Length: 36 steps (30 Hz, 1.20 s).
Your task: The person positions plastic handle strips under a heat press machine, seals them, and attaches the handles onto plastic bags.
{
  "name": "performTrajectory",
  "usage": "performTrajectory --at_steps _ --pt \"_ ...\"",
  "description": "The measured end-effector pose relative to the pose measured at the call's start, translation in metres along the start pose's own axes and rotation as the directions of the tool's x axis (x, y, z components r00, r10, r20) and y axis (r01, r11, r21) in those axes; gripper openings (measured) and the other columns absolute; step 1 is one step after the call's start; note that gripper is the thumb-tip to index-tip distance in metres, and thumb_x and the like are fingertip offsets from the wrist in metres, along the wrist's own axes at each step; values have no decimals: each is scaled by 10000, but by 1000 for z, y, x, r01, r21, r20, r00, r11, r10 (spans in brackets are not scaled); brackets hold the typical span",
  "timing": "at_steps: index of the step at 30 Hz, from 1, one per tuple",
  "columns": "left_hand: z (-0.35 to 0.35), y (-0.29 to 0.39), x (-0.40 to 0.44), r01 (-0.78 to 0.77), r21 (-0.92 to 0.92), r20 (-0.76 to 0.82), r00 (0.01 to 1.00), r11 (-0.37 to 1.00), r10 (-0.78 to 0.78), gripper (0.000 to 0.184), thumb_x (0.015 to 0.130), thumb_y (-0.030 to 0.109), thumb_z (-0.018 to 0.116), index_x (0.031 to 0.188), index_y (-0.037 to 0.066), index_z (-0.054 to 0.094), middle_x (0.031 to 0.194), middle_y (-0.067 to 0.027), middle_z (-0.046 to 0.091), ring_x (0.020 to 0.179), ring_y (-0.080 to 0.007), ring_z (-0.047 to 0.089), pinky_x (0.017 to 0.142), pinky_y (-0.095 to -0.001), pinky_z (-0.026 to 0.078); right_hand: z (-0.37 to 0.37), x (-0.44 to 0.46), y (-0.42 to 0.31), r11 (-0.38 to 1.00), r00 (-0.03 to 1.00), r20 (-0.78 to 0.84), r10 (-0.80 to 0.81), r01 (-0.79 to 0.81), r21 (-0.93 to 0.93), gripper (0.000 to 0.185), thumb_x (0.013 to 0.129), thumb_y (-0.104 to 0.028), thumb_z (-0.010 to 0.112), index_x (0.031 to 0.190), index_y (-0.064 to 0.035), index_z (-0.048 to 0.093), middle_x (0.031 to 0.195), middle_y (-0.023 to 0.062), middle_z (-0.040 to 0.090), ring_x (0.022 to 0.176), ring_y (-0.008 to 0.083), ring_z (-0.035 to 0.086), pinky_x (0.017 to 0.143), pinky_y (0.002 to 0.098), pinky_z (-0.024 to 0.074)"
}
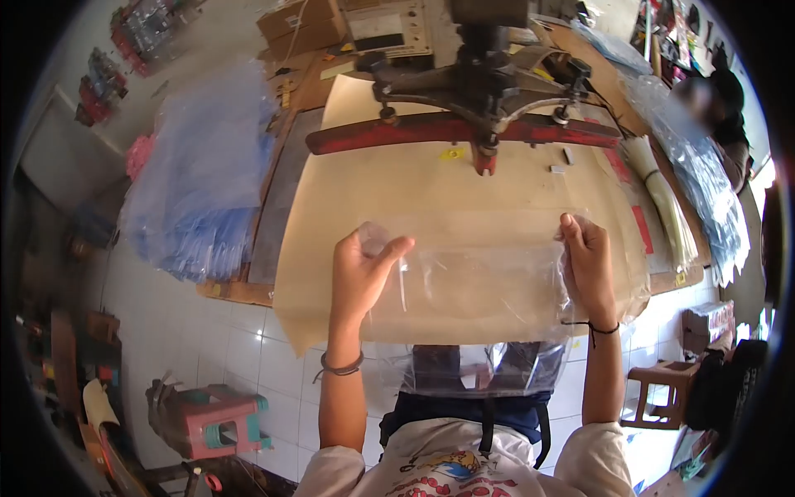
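In the head view, the left hand (358, 272) pinches the left side of a clear plastic bag (489, 286) between thumb and fingers, and the right hand (590, 263) is closed on its right side. The bag is stretched between them over the near part of a tan paper sheet (319, 224), its lower end hanging past the sheet's near edge, in front of the person's waist.

The sheet covers the middle of the wooden tabletop (217, 290). Beyond the bag, a long red bar (389, 135) under a dark metal frame (489, 79) spans the sheet from side to side and hides part of its far end. Just on the near side of the bar lie a yellow scrap (452, 154) and two small grey pieces (557, 169).

A pile of bluish plastic bags (207, 157) lies at the left, overhanging the edge. At the right are a tied bundle of whitish strips (660, 199) and, outside it, loose clear plastic (700, 178). A cardboard box (302, 31) stands at the far left. A pink stool (217, 424) and a brown stool (662, 388) stand on the tiled floor (269, 364); another person (729, 103) is at the far right.
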<state>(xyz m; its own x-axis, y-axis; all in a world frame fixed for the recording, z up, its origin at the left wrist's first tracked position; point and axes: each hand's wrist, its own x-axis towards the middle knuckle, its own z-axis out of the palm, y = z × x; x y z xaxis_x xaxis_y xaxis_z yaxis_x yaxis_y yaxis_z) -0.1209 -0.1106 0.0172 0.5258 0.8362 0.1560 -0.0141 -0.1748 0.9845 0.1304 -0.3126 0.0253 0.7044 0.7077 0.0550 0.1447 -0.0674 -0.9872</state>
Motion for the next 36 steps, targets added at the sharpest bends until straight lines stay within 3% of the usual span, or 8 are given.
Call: performTrajectory --at_steps 4,5,10,13,28,32,33,36 --pt "-7 8 -5 80 -21 104 992 997 -78 256 860 180 840 772 61 631 671 60 558 562 -17 436 509 -198 333 -19 -1 -1 983 952 270 -140 166 -75 307 881 -273 822 812 -9 681 731 3 658 644 67 586 572 242 465" --pt "-11 6 -6 99 -44 125 988 994 -93 245 861 165 837 776 61 632 687 55 576 570 -24 448 528 -199 354 -26 2 -4 992 938 347 9 36 -122 265 831 -223 864 842 -6 712 826 31 714 779 90 642 696 261 512" --pt "-8 2 -6 -11 -239 285 955 971 81 196 873 70 799 853 49 605 830 -36 705 752 -142 695 722 -284 566 -18 6 -6 998 917 394 -68 58 36 244 855 -195 841 932 -11 701 825 11 711 758 69 633 702 231 499" --pt "-21 -1 -1 186 -242 405 911 952 -75 227 874 39 786 990 37 591 880 -99 724 876 -200 732 781 -330 599 -12 4 -7 999 934 356 -27 14 39 271 866 -185 832 1013 -12 684 837 12 710 722 59 612 678 218 478" --pt "-14 -15 -1 56 -369 153 988 928 1 220 1027 215 622 1018 -3 654 955 -22 659 830 -111 656 749 -291 593 5 3 12 995 995 -36 -93 91 -41 483 1074 -394 525 835 10 636 544 -68 435 468 16 364 433 240 281" --pt "-5 -20 -8 -178 -135 -50 984 975 172 228 1056 229 575 886 76 588 781 61 520 652 -34 470 563 -213 406 8 -17 0 990 994 -95 -51 38 -138 547 1088 -418 473 790 15 624 480 -40 419 393 45 393 396 254 310" --pt "-1 2 -25 -70 -149 -64 996 986 61 265 1072 239 542 852 93 548 747 86 459 627 -15 389 534 -210 311 7 -25 -5 985 994 -102 -37 19 -172 560 1088 -425 466 781 17 621 468 -31 421 378 54 407 389 258 319" --pt "-11 2 -47 -234 17 -141 962 972 234 244 1050 247 589 937 35 627 711 60 492 580 -16 396 498 -225 317 -11 -55 -2 997 995 73 -61 65 -52 536 1087 -399 481 836 41 657 540 25 552 445 97 540 422 258 397"
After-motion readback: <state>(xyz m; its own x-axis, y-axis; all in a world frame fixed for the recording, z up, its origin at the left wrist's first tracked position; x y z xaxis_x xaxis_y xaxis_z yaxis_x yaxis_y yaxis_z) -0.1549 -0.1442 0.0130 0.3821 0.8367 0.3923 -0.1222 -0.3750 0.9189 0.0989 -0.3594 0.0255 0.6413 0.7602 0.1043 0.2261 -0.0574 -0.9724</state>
